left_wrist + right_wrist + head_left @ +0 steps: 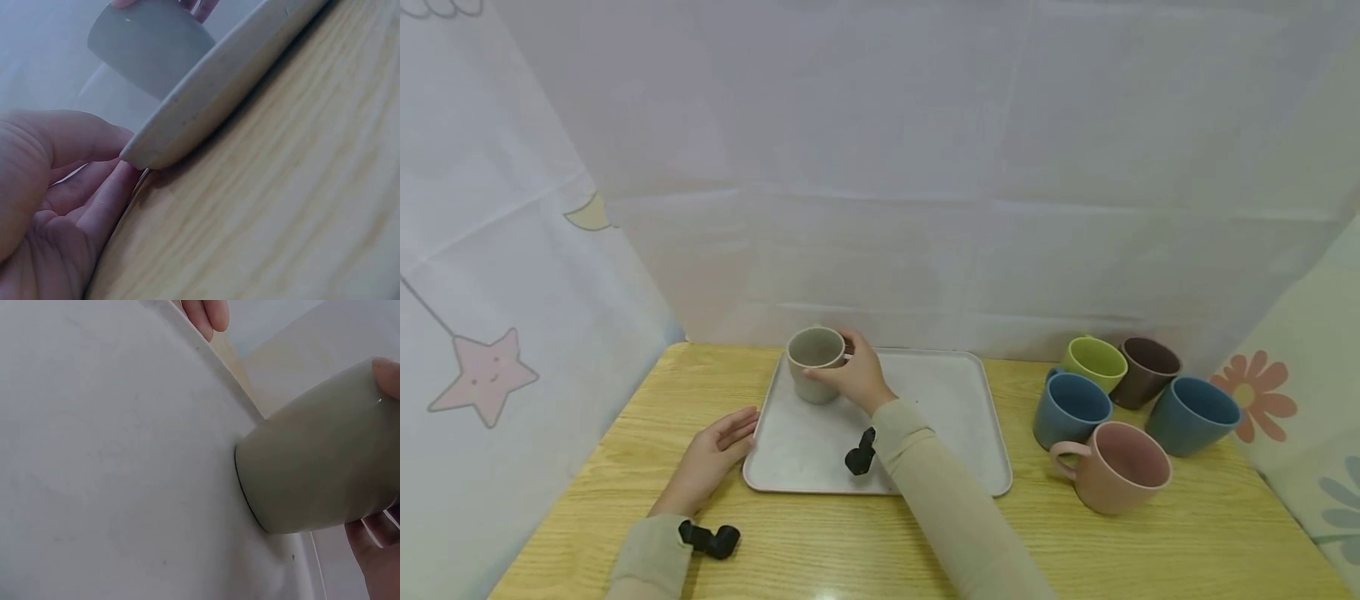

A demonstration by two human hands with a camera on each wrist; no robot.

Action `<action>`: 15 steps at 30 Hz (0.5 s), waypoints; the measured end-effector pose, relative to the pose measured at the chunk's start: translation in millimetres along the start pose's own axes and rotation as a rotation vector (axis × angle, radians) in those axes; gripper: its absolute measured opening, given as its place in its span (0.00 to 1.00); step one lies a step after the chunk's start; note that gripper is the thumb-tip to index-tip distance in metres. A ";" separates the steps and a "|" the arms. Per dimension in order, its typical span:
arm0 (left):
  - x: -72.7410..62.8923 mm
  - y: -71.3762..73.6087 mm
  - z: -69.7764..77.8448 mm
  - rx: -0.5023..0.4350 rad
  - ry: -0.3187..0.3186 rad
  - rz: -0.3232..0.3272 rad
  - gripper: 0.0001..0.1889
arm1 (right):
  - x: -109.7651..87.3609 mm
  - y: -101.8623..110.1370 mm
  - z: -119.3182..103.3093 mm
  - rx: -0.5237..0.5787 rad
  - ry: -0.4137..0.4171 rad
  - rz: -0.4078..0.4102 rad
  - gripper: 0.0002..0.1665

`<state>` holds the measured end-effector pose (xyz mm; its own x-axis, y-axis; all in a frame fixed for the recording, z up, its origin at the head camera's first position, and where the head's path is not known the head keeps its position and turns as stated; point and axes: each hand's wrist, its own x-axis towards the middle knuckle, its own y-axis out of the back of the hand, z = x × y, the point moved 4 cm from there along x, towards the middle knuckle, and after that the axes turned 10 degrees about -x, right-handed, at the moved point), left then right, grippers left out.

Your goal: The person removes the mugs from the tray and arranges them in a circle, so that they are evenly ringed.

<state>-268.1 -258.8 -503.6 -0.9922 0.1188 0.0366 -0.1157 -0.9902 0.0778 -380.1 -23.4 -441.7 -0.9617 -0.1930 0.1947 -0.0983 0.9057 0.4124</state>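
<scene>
A grey-green mug stands upright at the far left of a white tray. My right hand grips it from the right, thumb on the near side and fingers behind. In the right wrist view the base of the mug sits at the tray's surface, close to the rim. My left hand lies beside the tray's left edge, fingers nearly straight. Up close in the left wrist view, the left hand's thumb and fingertips are at the tray rim.
Right of the tray, several mugs stand grouped on the wooden table: lime green, dark brown, two blue, and pink nearest. A pale curtain hangs behind the table, with printed cloth at both sides.
</scene>
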 end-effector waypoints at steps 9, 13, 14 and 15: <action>-1.4 0.9 0.6 0.027 0.007 0.000 0.31 | -17.1 21.5 12.5 0.020 -0.001 0.027 0.50; -1.2 0.8 1.2 0.019 0.009 -0.004 0.30 | -27.2 32.9 18.3 0.015 0.021 0.050 0.49; -0.7 0.8 1.2 0.016 0.010 -0.005 0.31 | -30.0 36.1 19.2 0.015 0.024 0.059 0.49; -0.3 0.7 1.1 0.013 0.012 -0.006 0.31 | -32.7 39.4 20.2 0.014 0.028 0.068 0.49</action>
<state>-267.8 -259.5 -502.5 -0.9920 0.1240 0.0241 -0.1213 -0.9884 0.0914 -357.7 26.2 -449.8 -0.9587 -0.1414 0.2469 -0.0368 0.9221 0.3852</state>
